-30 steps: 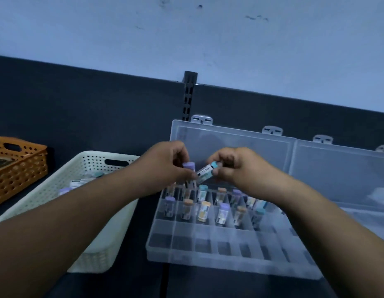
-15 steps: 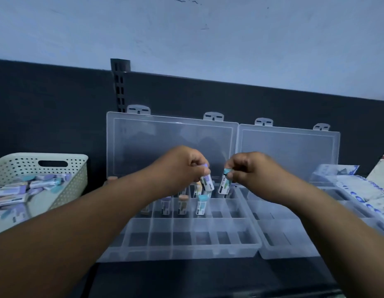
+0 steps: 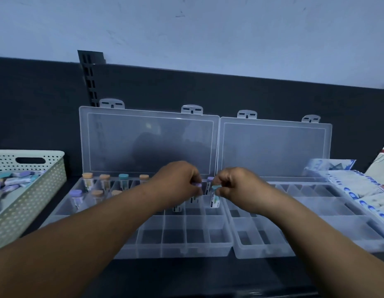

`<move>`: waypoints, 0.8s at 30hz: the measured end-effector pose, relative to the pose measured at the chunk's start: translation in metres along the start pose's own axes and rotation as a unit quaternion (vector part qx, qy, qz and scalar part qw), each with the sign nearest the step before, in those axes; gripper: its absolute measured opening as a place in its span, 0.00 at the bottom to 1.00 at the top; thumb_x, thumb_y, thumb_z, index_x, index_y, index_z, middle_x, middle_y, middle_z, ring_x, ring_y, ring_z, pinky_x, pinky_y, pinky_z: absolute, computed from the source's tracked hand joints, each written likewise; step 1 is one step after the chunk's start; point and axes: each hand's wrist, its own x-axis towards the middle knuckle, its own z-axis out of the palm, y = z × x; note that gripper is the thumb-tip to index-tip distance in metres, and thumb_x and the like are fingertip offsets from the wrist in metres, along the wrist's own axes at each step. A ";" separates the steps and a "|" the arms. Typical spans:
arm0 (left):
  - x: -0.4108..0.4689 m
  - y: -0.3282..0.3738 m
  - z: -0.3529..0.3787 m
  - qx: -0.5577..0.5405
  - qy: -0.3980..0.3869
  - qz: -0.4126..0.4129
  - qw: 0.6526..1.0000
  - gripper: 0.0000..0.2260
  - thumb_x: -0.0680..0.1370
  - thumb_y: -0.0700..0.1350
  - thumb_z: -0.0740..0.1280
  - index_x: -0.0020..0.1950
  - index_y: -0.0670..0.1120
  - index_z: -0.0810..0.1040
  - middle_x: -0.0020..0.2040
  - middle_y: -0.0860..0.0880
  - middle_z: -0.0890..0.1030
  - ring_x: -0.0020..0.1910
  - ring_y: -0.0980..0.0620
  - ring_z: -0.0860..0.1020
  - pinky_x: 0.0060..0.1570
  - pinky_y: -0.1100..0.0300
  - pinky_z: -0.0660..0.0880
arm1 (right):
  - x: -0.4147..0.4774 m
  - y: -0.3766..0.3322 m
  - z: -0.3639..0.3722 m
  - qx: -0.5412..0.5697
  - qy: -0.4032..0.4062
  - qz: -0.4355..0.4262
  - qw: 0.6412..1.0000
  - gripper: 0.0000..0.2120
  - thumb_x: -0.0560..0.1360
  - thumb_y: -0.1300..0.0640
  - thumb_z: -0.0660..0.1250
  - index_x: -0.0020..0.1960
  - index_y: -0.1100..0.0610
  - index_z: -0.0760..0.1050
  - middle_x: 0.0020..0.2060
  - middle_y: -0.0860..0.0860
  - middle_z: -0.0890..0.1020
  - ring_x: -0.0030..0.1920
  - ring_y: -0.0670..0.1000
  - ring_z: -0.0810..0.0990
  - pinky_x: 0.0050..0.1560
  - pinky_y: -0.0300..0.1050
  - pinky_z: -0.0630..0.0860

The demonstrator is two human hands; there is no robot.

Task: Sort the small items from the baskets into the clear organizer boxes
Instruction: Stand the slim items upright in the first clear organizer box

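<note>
Two clear organizer boxes stand open side by side. The left organizer box (image 3: 178, 246) has several small capped tubes upright in its far rows. My left hand (image 3: 178, 179) pinches a purple-capped tube (image 3: 196, 191) by its top, upright in a compartment near the box's right side. My right hand (image 3: 236, 181) pinches a teal-capped tube (image 3: 214, 198) upright in the compartment just to the right. The right organizer box (image 3: 315, 237) shows no tubes in its visible compartments. A white perforated basket (image 3: 25, 203) at the left holds several more tubes lying flat.
Both lids lean upright against the dark back panel (image 3: 229, 93). White packets with blue print (image 3: 363, 190) lie over the right box's far right side. A dark slotted post (image 3: 90, 78) rises behind the left lid.
The view swung left to right, so the orange basket left the frame and both boxes came into full view. Both hands went down with their tubes into the left box's compartments.
</note>
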 end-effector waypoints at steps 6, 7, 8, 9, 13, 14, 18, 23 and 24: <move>0.006 -0.006 0.011 0.046 -0.005 -0.019 0.999 0.05 0.75 0.50 0.69 0.46 0.51 0.83 0.42 0.54 0.81 0.43 0.54 0.77 0.44 0.60 0.72 | 0.006 0.009 0.013 0.008 -0.006 -0.003 1.000 0.05 0.76 0.58 0.68 0.50 0.55 0.81 0.57 0.51 0.79 0.61 0.51 0.78 0.59 0.50 0.75; 0.007 -0.007 0.013 0.050 -0.009 -0.021 0.998 0.05 0.75 0.50 0.69 0.45 0.51 0.83 0.41 0.54 0.80 0.43 0.54 0.77 0.44 0.60 0.71 | 0.007 0.012 0.015 0.006 -0.007 -0.003 1.000 0.05 0.76 0.58 0.68 0.49 0.55 0.81 0.58 0.50 0.79 0.61 0.50 0.77 0.59 0.49 0.75; 0.007 -0.008 0.014 0.053 -0.013 -0.021 0.998 0.05 0.75 0.50 0.69 0.45 0.52 0.83 0.41 0.55 0.79 0.43 0.54 0.77 0.45 0.60 0.72 | 0.008 0.014 0.017 0.005 -0.008 -0.005 1.000 0.05 0.76 0.58 0.68 0.49 0.56 0.82 0.59 0.50 0.79 0.62 0.49 0.77 0.59 0.48 0.75; 0.006 -0.008 0.016 0.056 -0.016 -0.022 0.998 0.05 0.76 0.50 0.69 0.46 0.52 0.83 0.41 0.54 0.80 0.44 0.53 0.78 0.47 0.58 0.72 | 0.008 0.015 0.019 0.007 -0.009 -0.006 1.000 0.05 0.76 0.59 0.68 0.49 0.56 0.82 0.60 0.49 0.78 0.64 0.47 0.75 0.59 0.46 0.74; 0.007 -0.012 0.022 0.077 -0.020 -0.014 0.997 0.05 0.76 0.51 0.68 0.46 0.52 0.82 0.46 0.53 0.82 0.48 0.51 0.78 0.57 0.47 0.73 | 0.010 0.022 0.027 0.009 -0.007 -0.008 1.000 0.05 0.75 0.59 0.68 0.48 0.56 0.82 0.59 0.49 0.78 0.67 0.42 0.72 0.61 0.46 0.73; 0.007 -0.012 0.023 0.084 -0.020 -0.011 0.996 0.06 0.76 0.51 0.67 0.47 0.52 0.82 0.46 0.53 0.82 0.48 0.51 0.78 0.57 0.47 0.73 | 0.010 0.023 0.028 0.005 -0.005 -0.004 1.000 0.05 0.75 0.59 0.68 0.49 0.55 0.82 0.59 0.48 0.78 0.67 0.43 0.72 0.61 0.47 0.73; 0.007 -0.014 0.025 0.090 -0.017 -0.002 0.996 0.06 0.76 0.52 0.67 0.48 0.53 0.82 0.47 0.54 0.82 0.50 0.52 0.77 0.57 0.48 0.72 | 0.009 0.021 0.028 -0.017 -0.004 0.000 1.000 0.08 0.74 0.57 0.69 0.53 0.53 0.81 0.61 0.47 0.76 0.64 0.46 0.74 0.60 0.47 0.74; 0.006 -0.016 0.023 0.106 -0.013 0.007 0.994 0.08 0.74 0.55 0.68 0.50 0.54 0.81 0.48 0.55 0.81 0.51 0.52 0.77 0.56 0.51 0.72 | 0.007 0.014 0.021 -0.047 -0.004 0.013 0.999 0.17 0.74 0.56 0.70 0.63 0.51 0.77 0.62 0.48 0.76 0.56 0.50 0.77 0.57 0.42 0.74; 0.005 -0.017 0.022 0.109 -0.008 0.009 0.994 0.09 0.74 0.55 0.68 0.51 0.55 0.81 0.49 0.55 0.81 0.52 0.51 0.76 0.56 0.52 0.72 | 0.007 0.012 0.020 -0.048 -0.001 0.016 0.999 0.18 0.74 0.55 0.70 0.63 0.51 0.77 0.60 0.49 0.76 0.56 0.51 0.77 0.57 0.44 0.74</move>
